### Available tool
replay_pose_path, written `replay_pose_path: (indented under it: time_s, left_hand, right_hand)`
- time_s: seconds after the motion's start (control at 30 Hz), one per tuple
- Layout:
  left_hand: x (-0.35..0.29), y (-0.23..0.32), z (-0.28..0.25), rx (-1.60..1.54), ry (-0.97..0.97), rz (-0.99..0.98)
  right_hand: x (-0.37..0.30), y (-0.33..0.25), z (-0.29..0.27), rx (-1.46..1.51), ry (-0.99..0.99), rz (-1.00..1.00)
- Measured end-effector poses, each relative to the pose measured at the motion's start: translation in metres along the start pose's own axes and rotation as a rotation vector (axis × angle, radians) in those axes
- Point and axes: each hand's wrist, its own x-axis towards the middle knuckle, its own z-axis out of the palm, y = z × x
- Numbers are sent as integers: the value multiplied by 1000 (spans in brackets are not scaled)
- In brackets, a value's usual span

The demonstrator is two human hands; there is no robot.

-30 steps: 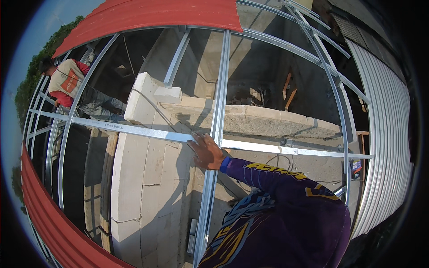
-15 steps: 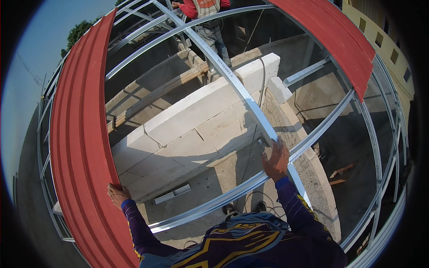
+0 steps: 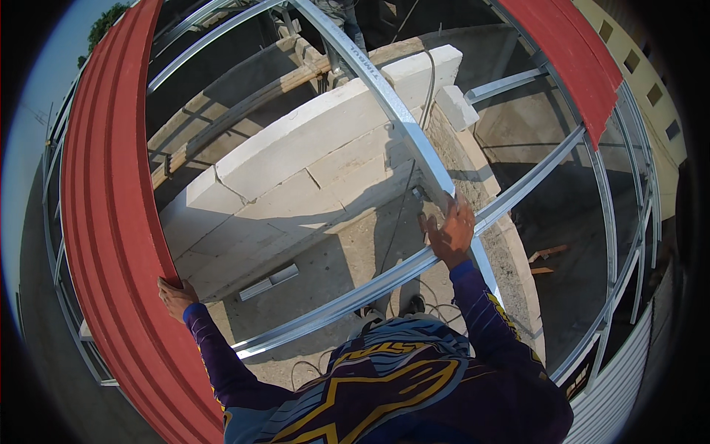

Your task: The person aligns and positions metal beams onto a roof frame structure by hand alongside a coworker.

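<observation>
My left hand (image 3: pixel 177 298) grips the inner edge of a long red ribbed roofing sheet (image 3: pixel 111 170) on the left, its fingers lying over the rim. My right hand (image 3: pixel 451 233) is closed over a silvery steel beam (image 3: pixel 403 122), with the thumb on its left side. That beam runs away from me and meets a crossing steel purlin (image 3: pixel 340 296) right by this hand. The undersides of both grips are hidden.
Below the frame stand a white block wall (image 3: pixel 296 163) and a curved concrete ledge (image 3: pixel 510 259). A short metal channel (image 3: pixel 268 282) lies on the floor. Another red sheet (image 3: pixel 569 52) covers the far right. A co-worker's legs (image 3: pixel 344 26) show at the top.
The view has tilted and shifted, so the frame, wall and co-worker sit higher; the co-worker's torso has left the picture. Both hands keep their holds.
</observation>
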Motion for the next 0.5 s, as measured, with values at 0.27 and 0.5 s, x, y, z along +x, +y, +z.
replay_pose_path:
  time_s: [0.27,0.5]
  left_hand:
    - [2,11,8,-64,-93,-6]
    - [11,5,13,-64,-58,25]
  right_hand:
    - [-2,16,-8,27,-2,-62]
    - [6,7,-9,-34,-35,-35]
